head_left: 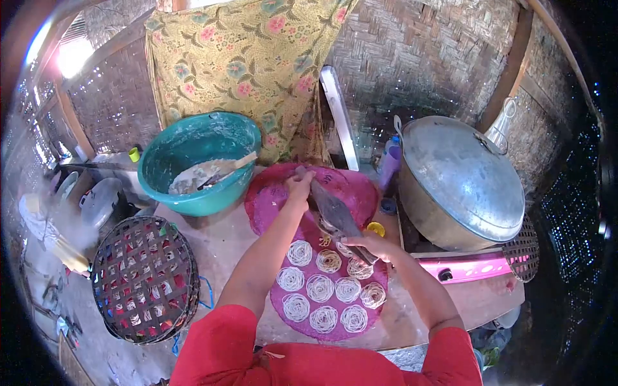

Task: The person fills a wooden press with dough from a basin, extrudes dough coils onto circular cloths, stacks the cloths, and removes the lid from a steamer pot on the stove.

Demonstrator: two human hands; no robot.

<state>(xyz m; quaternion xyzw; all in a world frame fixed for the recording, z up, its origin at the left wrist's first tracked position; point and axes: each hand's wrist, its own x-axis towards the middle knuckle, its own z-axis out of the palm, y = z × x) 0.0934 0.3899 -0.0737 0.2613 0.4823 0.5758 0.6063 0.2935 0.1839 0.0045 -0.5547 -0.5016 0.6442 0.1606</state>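
A long, dark wooden dough press (336, 212) slants across the upper middle. My left hand (300, 186) is closed around its far end, and my right hand (372, 247) grips its near end. Under the press lies a pink round mat (278, 307) bearing several flat nests of pale dough strands, such as this nest (320, 288). Just beneath the press, a small yellowish strand piece (325, 240) shows on the mat. Another pink mat (267, 204) lies behind, partly covered by my left arm. The underside of the press is mostly hidden.
On the left stands a green basin (201, 204) with flour and a wooden spoon (237, 162). A woven basket (145, 278) sits nearer. To the right, a large lidded pot (460, 186) rests on a pink stove (467, 267). A yellow lid (376, 228) lies beside the mats.
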